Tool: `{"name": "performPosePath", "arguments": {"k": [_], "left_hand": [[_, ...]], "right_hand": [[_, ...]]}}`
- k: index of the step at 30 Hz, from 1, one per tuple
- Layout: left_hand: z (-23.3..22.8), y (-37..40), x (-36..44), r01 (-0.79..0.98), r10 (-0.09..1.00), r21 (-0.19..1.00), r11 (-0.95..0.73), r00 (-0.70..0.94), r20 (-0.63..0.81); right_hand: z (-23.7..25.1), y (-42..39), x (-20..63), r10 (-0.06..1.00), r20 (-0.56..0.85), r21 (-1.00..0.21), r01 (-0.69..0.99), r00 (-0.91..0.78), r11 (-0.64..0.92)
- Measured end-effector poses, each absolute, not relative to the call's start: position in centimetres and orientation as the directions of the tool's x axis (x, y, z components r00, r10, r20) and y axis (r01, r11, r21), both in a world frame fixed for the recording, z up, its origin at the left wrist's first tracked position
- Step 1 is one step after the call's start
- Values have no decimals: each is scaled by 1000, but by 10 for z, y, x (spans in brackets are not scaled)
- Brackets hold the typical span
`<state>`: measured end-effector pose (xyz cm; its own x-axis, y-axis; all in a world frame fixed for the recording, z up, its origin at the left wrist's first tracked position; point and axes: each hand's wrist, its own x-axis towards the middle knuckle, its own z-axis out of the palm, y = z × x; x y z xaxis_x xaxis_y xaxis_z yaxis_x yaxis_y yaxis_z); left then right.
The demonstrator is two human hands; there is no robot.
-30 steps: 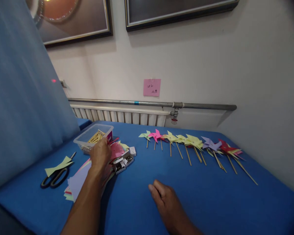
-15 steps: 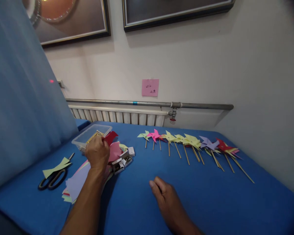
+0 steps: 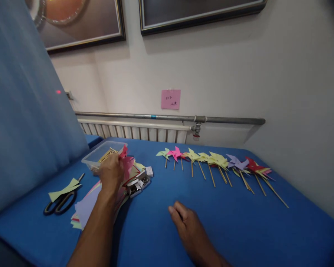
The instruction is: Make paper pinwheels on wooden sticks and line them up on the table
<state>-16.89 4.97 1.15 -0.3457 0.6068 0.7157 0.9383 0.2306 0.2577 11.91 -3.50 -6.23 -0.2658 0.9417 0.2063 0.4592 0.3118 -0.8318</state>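
Note:
My left hand is closed on pink paper that stands up beyond the fingers, with a red edge at its top. Beneath that hand spread several cut paper sheets, a lilac sheet uppermost. Just behind it sits a clear plastic tub holding wooden sticks. To its right, small open boxes contain shiny metal bits. My right hand rests curled in a loose fist on the blue cloth, and nothing shows in it.
Several paper pinwheels on sticks lie in a row along the back right. Black-handled scissors lie at left under pale green paper. A blue curtain hangs at left; a radiator and pipe line the wall.
In my left hand the paper has turned from a flat red piece to upright pink-and-red paper, lifted off the pile. The right hand has barely moved.

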Motion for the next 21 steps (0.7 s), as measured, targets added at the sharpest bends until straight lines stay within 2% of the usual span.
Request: {"name": "performPosePath", "arguments": {"k": [2,4,10,18,21], "left_hand": [[11,50,-168,949,647,223,223,-315,694],[11,50,-167,946,631,226,232,-323,705],[11,49,-170,918,515,326,228,-398,759],[15,48,-164,890,559,402,216,-451,696],[22,43,-157,864,516,486,129,-477,712]], "right_hand": [[-63,-35,119,944,197,-834,461,-265,303],[-64,-34,119,945,193,-837,458,-266,300],[-63,-35,119,942,220,-846,431,-255,314],[-62,-35,118,946,196,-852,434,-256,294],[-61,-36,118,951,188,-863,420,-247,280]]}}
